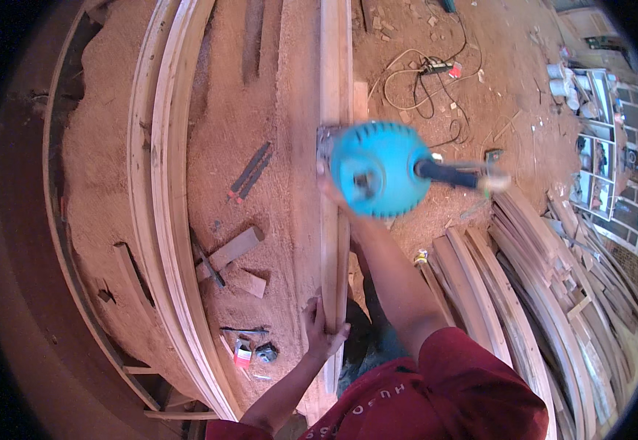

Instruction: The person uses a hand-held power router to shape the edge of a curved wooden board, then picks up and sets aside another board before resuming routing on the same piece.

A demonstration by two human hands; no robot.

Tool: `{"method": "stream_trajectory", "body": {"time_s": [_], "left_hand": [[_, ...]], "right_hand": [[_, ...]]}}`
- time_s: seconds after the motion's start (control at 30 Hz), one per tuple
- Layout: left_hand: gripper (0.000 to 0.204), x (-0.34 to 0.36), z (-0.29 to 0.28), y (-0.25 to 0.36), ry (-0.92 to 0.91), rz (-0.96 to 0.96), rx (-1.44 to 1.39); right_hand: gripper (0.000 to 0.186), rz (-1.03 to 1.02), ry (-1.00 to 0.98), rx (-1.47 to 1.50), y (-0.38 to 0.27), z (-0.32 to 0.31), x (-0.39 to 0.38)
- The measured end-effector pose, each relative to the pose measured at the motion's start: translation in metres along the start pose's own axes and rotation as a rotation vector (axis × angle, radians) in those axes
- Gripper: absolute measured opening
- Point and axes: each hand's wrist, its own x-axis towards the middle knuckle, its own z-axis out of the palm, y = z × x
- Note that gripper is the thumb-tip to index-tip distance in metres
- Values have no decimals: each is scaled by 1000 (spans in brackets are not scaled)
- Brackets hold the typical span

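A teal power router (388,169), blurred by motion, stands on a long wooden beam (336,59) that runs away from me along the bench edge. Behind the router's left side is my right hand (331,189), closed around it low down; the router's housing hides part of the fingers. A dark cord sleeve (447,174) sticks out from the router toward the right. Nearer to my body, my left hand (325,334) grips the same beam, its fingers wrapped over the wood.
Sawdust covers the workbench (260,220). On it lie long planks (159,147), a wood block (234,253), dark strips with red ends (249,172) and a red-and-white box (243,353). Cables (421,73) trail over the floor at the right, beyond stacked timber (495,301).
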Motion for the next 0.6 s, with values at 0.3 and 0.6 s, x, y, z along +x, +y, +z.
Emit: {"method": "stream_trajectory", "body": {"time_s": [0.3,0.6], "left_hand": [[104,-3,3,5,-12,-58,131],[97,5,2,16,69,-41,178]], "right_hand": [[97,-451,395,-512,9,25,182],[78,-521,431,-498,3,32,331]]}}
